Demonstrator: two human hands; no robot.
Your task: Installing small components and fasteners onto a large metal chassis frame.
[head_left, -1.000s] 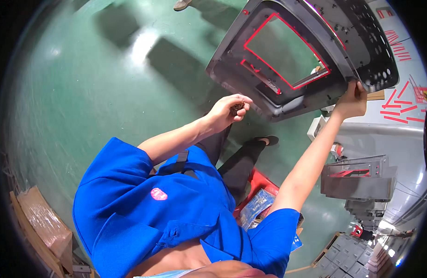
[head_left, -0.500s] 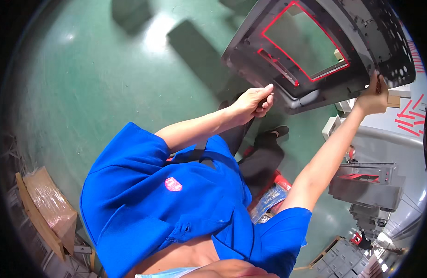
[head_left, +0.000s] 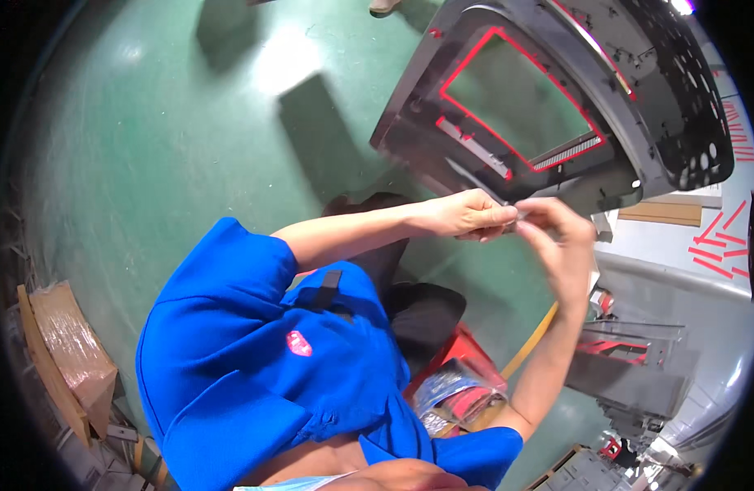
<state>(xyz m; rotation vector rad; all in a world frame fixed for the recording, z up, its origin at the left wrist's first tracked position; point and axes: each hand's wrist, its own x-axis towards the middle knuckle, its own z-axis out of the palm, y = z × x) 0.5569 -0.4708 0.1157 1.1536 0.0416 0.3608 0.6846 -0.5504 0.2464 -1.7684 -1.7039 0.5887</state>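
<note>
A large dark panel (head_left: 442,147) with a red-outlined rectangular opening and a perforated right side hangs tilted over the green floor in front of me. Just below its lower edge my two hands meet. My left hand (head_left: 463,214) pinches a small thin piece (head_left: 514,218) with its fingertips. My right hand (head_left: 563,241) comes up from the lower right and its thumb and fingers close on the same piece. The piece is too small to tell what it is. Neither hand touches the panel.
A red bin (head_left: 467,348) with packets and parts stands by my legs. A film-wrapped cardboard box (head_left: 70,348) lies at the left. Several red strips lie on a light table (head_left: 708,245) at the right, with grey metal frames (head_left: 630,360) below it.
My right hand has let go of the panel's right edge and moved left to meet my left hand. Both now pinch the small piece below the panel.
</note>
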